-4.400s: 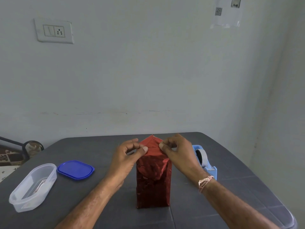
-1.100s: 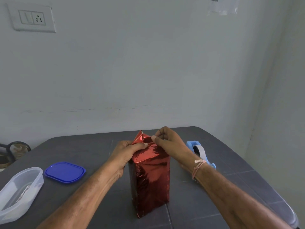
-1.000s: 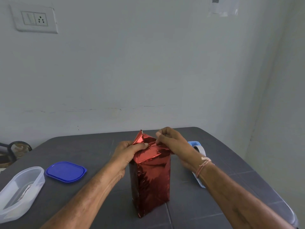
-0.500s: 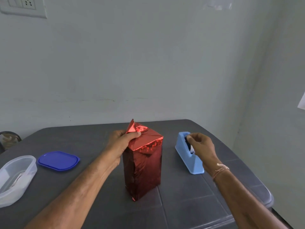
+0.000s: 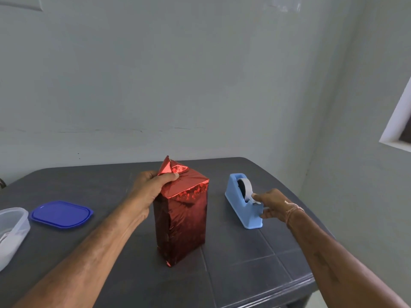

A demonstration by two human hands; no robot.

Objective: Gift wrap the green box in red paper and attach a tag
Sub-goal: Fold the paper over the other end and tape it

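Right hand (image 5: 272,204) moved to tape dispenser (image 5: 243,202); left hand (image 5: 151,187) pinches red paper (image 5: 172,170).

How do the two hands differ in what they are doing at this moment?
The left hand pinches the folded flap on top of the red wrapped box; the right hand is off the box, at the blue tape dispenser. The left hand is closed on paper; the right hand's fingers reach for the tape end, grip unclear. Both are bare and over the dark table.

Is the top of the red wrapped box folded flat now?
Not fully. One pointed flap sticks up at the top of the red wrapped box, pinched by the left hand.
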